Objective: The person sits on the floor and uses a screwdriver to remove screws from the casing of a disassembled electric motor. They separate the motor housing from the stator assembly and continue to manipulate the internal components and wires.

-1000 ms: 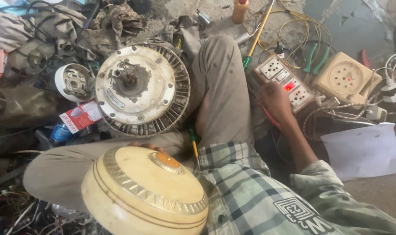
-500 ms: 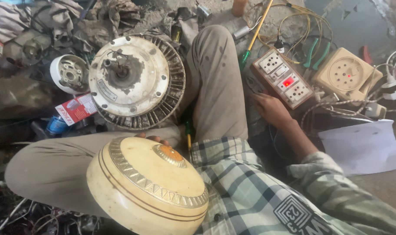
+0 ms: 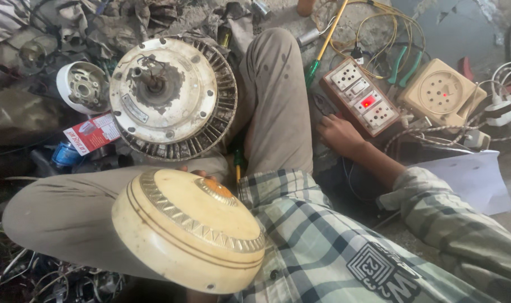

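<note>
On the floor, among cables and scrap, a person sits cross-legged with fan parts spread within arm's reach. The cream fan cover (image 3: pixel 188 230) — domed, with a gold ribbed band and an orange centre cap — sits tilted on the lap, close to the body. The left hand (image 3: pixel 195 171) is almost wholly hidden behind it; only fingertips show at the upper edge, so it seems to steady the cover from behind, but how far it is closed I cannot tell.

The right hand (image 3: pixel 337 134) reaches out past the knee to the floor, fingers loosely curled, touching or just beside the near end of the brown switch-and-socket board (image 3: pixel 361 95). Whether it grips anything is not visible. One indicator on the board glows red.

The fan motor body (image 3: pixel 171 95) — round, finned rim, shaft side up — lies flat on the floor beside the left knee, probably laid so to keep the open face accessible. A small white bearing housing (image 3: pixel 83 87) sits just left of it. A yellow-shafted screwdriver (image 3: pixel 323 42) lies beyond the board, and a cream round-dial box (image 3: pixel 443 92) stands to its right, wired in.
</note>
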